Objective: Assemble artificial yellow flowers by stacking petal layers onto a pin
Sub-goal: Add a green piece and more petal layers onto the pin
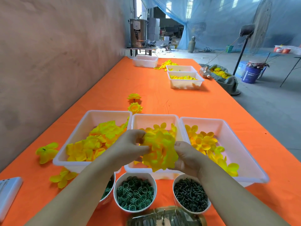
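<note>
We hold a half-built yellow flower [160, 152] between both hands, just above the middle tray [156, 116] of three white trays of loose yellow petals on the orange tabletop [146, 88]. Our left hand [130, 144] pinches its upper left edge with curled fingers, while our right hand [185, 159] grips its right side, thumb on top. Green rings [135, 193] and dark pins [190, 194] sit nearest us.
</note>
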